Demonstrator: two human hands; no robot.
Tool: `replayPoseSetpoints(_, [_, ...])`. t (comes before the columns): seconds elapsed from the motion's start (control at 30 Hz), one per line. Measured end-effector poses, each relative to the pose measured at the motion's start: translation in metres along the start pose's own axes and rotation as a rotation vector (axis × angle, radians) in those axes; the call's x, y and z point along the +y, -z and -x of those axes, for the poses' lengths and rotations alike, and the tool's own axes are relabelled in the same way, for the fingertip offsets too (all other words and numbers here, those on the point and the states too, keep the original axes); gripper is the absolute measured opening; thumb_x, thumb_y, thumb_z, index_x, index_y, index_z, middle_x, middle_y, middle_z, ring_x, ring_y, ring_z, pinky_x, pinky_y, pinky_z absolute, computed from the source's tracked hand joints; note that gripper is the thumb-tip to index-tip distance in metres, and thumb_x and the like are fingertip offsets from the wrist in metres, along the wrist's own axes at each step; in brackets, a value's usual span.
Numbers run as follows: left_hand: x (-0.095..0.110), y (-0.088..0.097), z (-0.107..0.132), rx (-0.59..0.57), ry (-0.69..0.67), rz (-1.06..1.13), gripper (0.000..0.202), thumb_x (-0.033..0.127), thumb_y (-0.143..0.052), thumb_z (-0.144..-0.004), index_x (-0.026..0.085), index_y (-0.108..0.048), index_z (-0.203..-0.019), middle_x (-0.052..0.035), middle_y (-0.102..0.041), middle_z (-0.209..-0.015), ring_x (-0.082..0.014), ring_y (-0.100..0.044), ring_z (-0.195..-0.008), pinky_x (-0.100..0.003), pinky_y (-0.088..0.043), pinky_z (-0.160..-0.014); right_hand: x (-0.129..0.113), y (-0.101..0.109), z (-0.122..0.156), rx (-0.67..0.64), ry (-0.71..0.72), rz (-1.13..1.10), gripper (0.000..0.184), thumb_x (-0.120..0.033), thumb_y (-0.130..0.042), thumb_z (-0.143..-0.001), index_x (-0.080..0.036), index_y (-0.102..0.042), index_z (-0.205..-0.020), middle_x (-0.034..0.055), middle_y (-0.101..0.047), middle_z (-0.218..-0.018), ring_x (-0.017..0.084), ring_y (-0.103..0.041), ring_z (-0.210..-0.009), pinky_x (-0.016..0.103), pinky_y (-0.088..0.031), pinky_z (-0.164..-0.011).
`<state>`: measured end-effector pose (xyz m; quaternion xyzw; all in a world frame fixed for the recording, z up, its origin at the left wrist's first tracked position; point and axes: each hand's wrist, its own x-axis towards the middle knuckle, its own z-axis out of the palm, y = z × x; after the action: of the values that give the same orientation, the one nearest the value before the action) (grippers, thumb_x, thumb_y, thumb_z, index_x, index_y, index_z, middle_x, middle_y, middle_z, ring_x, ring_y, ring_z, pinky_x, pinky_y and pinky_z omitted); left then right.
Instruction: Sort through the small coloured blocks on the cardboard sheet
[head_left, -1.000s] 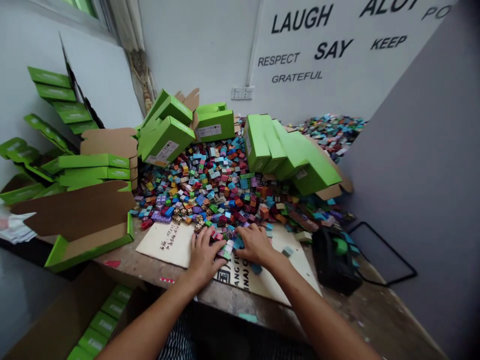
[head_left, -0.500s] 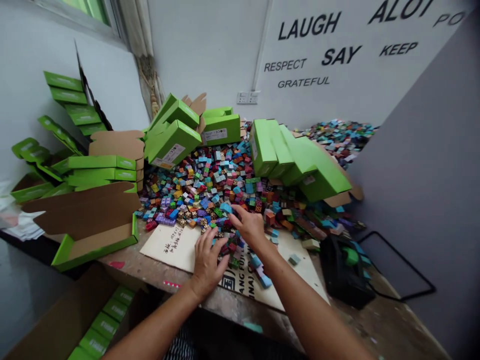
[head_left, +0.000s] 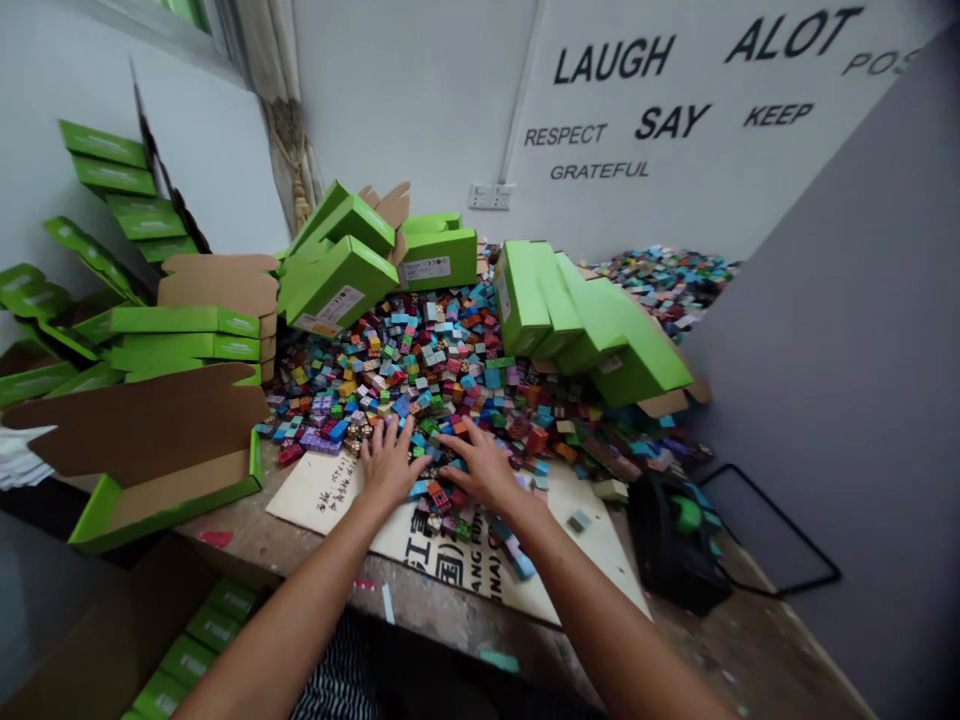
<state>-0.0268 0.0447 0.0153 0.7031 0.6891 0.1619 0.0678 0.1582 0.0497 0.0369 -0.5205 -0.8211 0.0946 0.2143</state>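
We face a white wall (head_left: pixel 420 100) with black lettering, and below it a worn wooden table (head_left: pixel 247 535) crowded with goods. At the far left we see flat green box blanks (head_left: pixel 112 180) leaning on the wall. In front of them a stack of folded green boxes (head_left: pixel 180 335) sits behind an open green box (head_left: pixel 172 480) with its brown flap raised. Just right of that box a printed cardboard sheet (head_left: pixel 322 490) lies on the table's near edge.

The left hand (head_left: pixel 388 462) lies palm down where the sheet meets the heap of small coloured cubes (head_left: pixel 420 370). Its grip is wide open, the fingers are spread over the nearest cubes, and we see nothing held in it. A few cubes show between the two hands. Just beside it the right hand (head_left: pixel 480 468) also rests palm down on the heap's near edge. Its grip is open and flat with nothing closed inside it.

The heap fills the middle of the table. Closed green boxes (head_left: pixel 337 275) are piled at its back left, and a leaning row of green boxes (head_left: pixel 585 315) rests on its right side. Near the table's right end we find a black device (head_left: pixel 671 540) with a black cable (head_left: pixel 787 530) looping away. A grey partition (head_left: pixel 862 350) closes off the right side.
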Motion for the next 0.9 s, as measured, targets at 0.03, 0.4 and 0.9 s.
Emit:
replayPoseSetpoints(0.03, [-0.002, -0.002, 0.002, 0.012, -0.001, 0.010, 0.071, 0.052, -0.052, -0.088, 0.025, -0.025, -0.148, -0.0115, -0.021, -0.154, -0.0341, -0.015, -0.142, -0.059, -0.017, -0.110, 0.000, 0.001, 0.010, -0.026, 0.081, -0.018, 0.032, -0.032, -0.067, -0.077, -0.029, -0.070, -0.109, 0.0096, -0.044, -0.143, 0.029, -0.043, -0.127, 0.046, -0.038, -0.101])
replayPoseSetpoints(0.4, [0.017, -0.012, 0.079, -0.126, -0.387, 0.202, 0.074, 0.041, -0.077, -0.071, 0.034, -0.044, -0.137, -0.0097, -0.021, -0.154, -0.0368, -0.017, -0.140, -0.059, -0.023, -0.108, 0.045, -0.014, 0.144, -0.006, -0.176, 0.061, 0.071, -0.056, -0.056, -0.080, -0.032, -0.036, -0.143, 0.0117, -0.030, -0.150, 0.035, -0.034, -0.133, 0.056, -0.035, -0.102])
replayPoseSetpoints(0.9, [0.018, -0.007, 0.082, -0.120, -0.373, 0.174, 0.072, 0.022, -0.061, -0.076, 0.027, -0.034, -0.143, -0.0082, -0.022, -0.154, -0.0324, -0.018, -0.141, -0.054, -0.024, -0.109, -0.013, -0.012, 0.099, -0.095, -0.096, 0.138, 0.085, -0.057, -0.068, -0.070, -0.036, -0.032, -0.144, 0.0121, -0.021, -0.155, 0.042, -0.016, -0.138, 0.068, -0.019, -0.099])
